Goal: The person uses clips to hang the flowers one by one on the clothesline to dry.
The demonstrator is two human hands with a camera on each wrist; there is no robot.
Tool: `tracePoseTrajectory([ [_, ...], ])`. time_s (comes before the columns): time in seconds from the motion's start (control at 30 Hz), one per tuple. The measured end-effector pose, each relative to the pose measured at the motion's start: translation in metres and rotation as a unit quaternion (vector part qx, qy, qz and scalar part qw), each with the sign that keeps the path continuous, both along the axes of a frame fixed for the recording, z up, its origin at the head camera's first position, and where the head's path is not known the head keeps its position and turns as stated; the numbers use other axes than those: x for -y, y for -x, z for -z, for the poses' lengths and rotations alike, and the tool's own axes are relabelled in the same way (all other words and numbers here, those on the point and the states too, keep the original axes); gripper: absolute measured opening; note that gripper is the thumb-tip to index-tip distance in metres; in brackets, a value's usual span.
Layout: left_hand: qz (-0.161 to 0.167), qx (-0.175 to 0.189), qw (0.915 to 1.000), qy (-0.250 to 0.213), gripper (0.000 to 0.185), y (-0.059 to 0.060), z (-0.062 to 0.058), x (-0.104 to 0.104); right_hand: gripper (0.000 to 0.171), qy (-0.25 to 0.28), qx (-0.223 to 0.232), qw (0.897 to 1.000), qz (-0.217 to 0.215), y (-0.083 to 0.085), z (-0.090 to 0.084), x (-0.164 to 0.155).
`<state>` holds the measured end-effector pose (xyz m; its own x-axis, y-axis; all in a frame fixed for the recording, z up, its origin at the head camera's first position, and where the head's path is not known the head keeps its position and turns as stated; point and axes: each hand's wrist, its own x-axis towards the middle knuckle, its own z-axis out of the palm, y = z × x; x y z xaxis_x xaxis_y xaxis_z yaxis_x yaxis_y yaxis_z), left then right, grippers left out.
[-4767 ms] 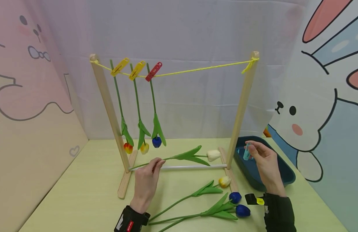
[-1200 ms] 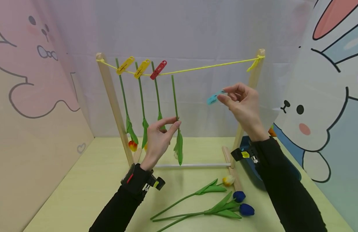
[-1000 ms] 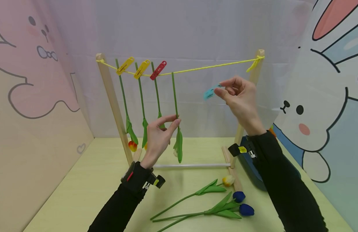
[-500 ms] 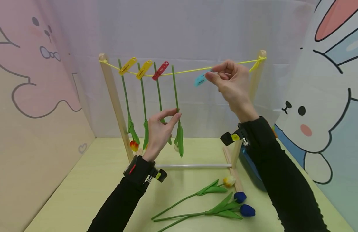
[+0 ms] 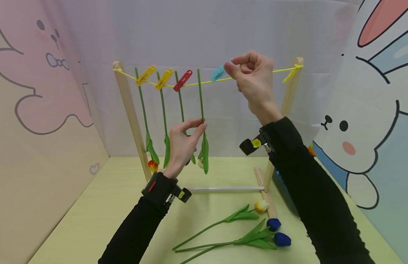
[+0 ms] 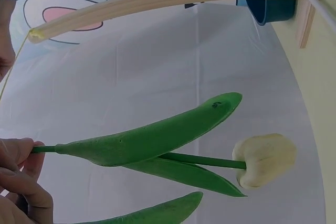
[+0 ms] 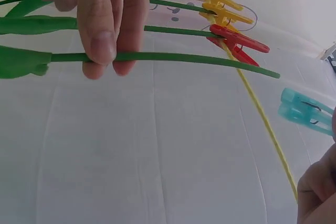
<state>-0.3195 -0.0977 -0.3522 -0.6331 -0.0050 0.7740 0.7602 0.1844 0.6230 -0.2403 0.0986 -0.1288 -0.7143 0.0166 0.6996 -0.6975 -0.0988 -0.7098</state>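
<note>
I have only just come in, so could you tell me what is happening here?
A person's left hand holds a white tulip upside down by its stem at the yellow string. The right hand pinches a blue clothespin near the string, not yet clipped. Three tulips hang from two yellow clips and a red clip; three others lie on the table.

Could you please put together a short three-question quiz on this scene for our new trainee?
1. Multiple choice: what colour is the clothespin in the right grip?
A) red
B) light blue
C) yellow

2. True or false: the left grip pinches the white tulip by its stem, flower downward.

3. Fill in: ___ clipped clothespins sit on the yellow line.

Key: 1. B; 2. true; 3. three (two yellow, one red).
</note>
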Motion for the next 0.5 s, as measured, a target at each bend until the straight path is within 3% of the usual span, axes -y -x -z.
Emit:
tracePoseTrajectory([
  [0.07, 0.002, 0.022, 0.9998, -0.003, 0.031, -0.029, -0.024, -0.004, 0.014, 0.007, 0.001, 1.0, -0.004, 0.002, -0.001, 0.004],
  [0.1, 0.004, 0.022, 0.9997, -0.006, 0.032, -0.031, -0.026, -0.005, 0.014, 0.009, 0.002, 1.0, -0.007, 0.002, -0.001, 0.006],
  [0.17, 0.0, 0.054, 0.9985, -0.005, 0.033, -0.063, -0.053, -0.01, 0.014, 0.006, 0.001, 1.0, -0.009, 0.003, 0.0, 0.009],
  [0.23, -0.012, 0.072, 0.9973, -0.001, 0.033, -0.084, -0.07, -0.015, 0.014, 0.009, 0.006, 1.0, -0.011, 0.004, -0.001, 0.012],
  [0.33, -0.027, 0.093, 0.9953, 0.0, 0.032, -0.096, -0.082, -0.019, 0.014, 0.002, 0.015, 1.0, -0.003, 0.005, -0.001, 0.015],
  [0.5, -0.038, 0.111, 0.9931, 0.001, 0.03, -0.098, -0.085, -0.02, 0.013, -0.02, 0.024, 0.999, 0.016, 0.006, -0.001, 0.019],
])
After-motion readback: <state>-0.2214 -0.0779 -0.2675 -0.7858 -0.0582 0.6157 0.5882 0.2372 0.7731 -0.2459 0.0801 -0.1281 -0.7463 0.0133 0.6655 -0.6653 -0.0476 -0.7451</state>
